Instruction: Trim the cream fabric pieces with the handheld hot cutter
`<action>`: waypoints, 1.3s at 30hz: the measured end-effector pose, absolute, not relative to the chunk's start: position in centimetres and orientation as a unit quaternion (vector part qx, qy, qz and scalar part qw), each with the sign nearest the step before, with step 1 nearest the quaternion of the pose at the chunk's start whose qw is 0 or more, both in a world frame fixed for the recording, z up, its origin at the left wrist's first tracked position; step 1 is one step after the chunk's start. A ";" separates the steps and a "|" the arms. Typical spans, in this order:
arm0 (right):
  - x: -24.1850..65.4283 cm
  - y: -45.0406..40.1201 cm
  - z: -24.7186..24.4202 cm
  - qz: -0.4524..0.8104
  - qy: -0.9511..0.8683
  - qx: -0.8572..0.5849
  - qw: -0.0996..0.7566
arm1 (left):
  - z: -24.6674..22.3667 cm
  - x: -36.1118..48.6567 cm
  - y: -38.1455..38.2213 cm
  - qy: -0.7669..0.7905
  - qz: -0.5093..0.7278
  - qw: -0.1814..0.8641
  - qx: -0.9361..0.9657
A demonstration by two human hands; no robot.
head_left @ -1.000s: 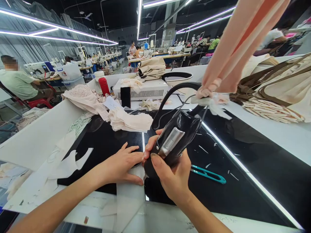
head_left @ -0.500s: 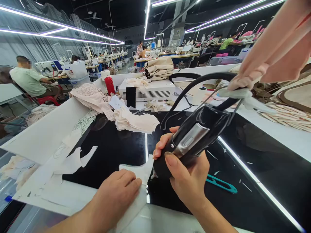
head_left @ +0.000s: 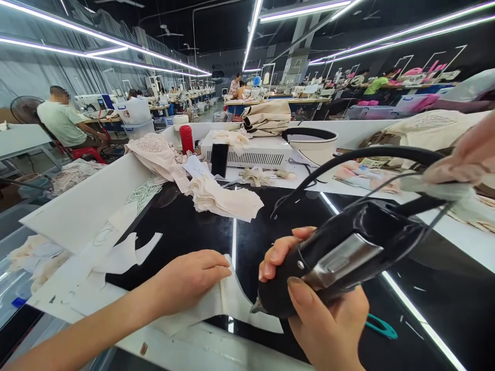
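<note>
A black corded electric hand tool with a silver plate and a small metal tip is gripped in my right hand. Its tip points down and left, close over the edge of a thin white fabric piece on the dark glossy board. My left hand lies on the same fabric with its fingers closed on it near a folded edge. The fingertips are partly hidden. From the tool's back end a thick black cable curves up and over, beside pale cloth ties.
A teal plastic tool and thin scraps lie right. Behind are stacked pale fabric pieces, a phone, a red bottle and a white vented box. Offcuts lie left. Other people sit at sewing machines beyond.
My right hand and the tool have moved right and slightly down. My left hand has shifted slightly, and the fabric now shows a folded edge beneath it. The view has turned left and up.
</note>
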State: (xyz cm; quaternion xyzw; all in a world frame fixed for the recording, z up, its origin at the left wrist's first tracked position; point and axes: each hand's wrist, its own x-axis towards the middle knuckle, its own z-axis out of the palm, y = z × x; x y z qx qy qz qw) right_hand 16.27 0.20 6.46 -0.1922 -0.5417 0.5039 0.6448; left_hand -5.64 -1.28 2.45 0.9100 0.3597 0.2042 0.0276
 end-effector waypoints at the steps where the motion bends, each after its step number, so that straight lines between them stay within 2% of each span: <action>1: 16.4 0.0 6.5 0.501 -0.543 -0.195 0.644 | 2.3 -5.4 -0.7 0.359 0.205 0.024 0.910; 7: 17.1 -0.9 6.5 0.493 -0.537 -0.224 0.648 | 1.1 -5.0 0.8 0.360 0.180 0.017 0.915; 21: 18.1 -1.0 6.9 0.476 -0.534 -0.247 0.653 | 0.8 -5.7 -0.3 0.344 0.219 0.025 0.913; 31: 14.2 3.3 8.0 0.450 -0.497 -0.237 0.703 | -0.1 -5.2 -0.5 0.345 0.243 0.034 0.906; 39: 12.4 5.0 7.2 0.447 -0.503 -0.231 0.703 | 0.3 -4.8 -0.5 0.347 0.240 0.056 0.905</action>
